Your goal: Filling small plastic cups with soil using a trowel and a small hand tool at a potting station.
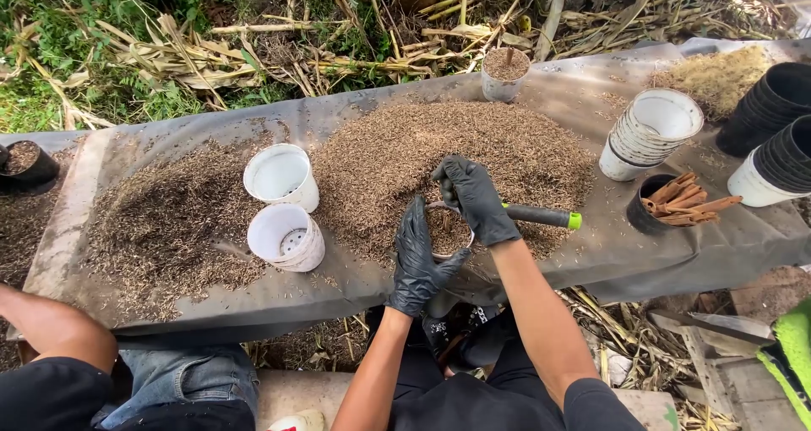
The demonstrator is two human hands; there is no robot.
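My left hand (420,262), in a black glove, grips the near side of a small pot (446,231) filled with brown husks. My right hand (473,199), also in a black glove, lies over the pot's top with its fingers curled at the far rim. The pot sits at the near edge of a big pile of husks (507,139) on a grey sheet (591,253). A tool's black handle with a green end (545,217) sticks out to the right from under my right hand; its blade is hidden.
Two empty white pots (281,176) (287,237) lie left of the pile, beside a darker heap (160,220). At the right are stacked white pots (650,131), stacked black pots (773,101) and a black pot of brown sticks (676,201). Another person's arm (51,330) is lower left.
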